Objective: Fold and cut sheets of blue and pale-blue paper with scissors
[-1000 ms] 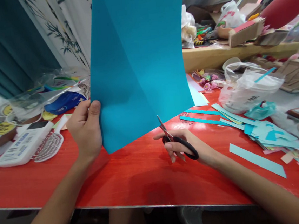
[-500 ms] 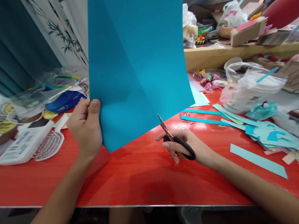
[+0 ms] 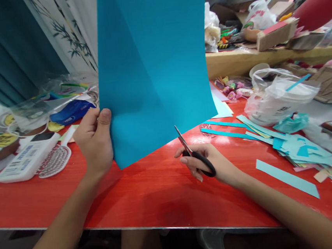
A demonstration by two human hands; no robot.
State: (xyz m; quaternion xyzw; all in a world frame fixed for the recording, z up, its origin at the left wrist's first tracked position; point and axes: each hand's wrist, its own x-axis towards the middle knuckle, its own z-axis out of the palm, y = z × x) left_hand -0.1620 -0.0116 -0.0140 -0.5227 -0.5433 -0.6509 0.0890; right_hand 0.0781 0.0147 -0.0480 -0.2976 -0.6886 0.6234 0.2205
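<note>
Two hands are in our view, both gripping something above the red worktop (image 3: pixel 149 196). We see the left hand (image 3: pixel 95 141) closed on the left edge of a blue sheet (image 3: pixel 155 74), its thumb pressed on the near face and its other fingers curled at the edge. The sheet stands upright in the air before us, its lower edge slanting up towards the right and its top running out of the picture. A diagonal change of shade crosses its face.

The right hand (image 3: pixel 209 161) is wrapped about the black handles of the scissors (image 3: pixel 188 149), index finger extended. We see the blades point up and left, their tips overlapping the sheet's lower edge; we cannot tell whether they bite into the paper.

To the right, we find two narrow strips (image 3: pixel 228 133) beside a heap of scraps (image 3: pixel 306 150), with a wider pale strip (image 3: pixel 287 178) lying nearer us. A white bag (image 3: pixel 269 102) rests behind the heap, a green wad (image 3: pixel 292 123) against its base. To the left, beyond the left hand, we make out a brush (image 3: pixel 56 158), a white device (image 3: pixel 29 157) beside it and a blue pouch (image 3: pixel 72 111) behind.
</note>
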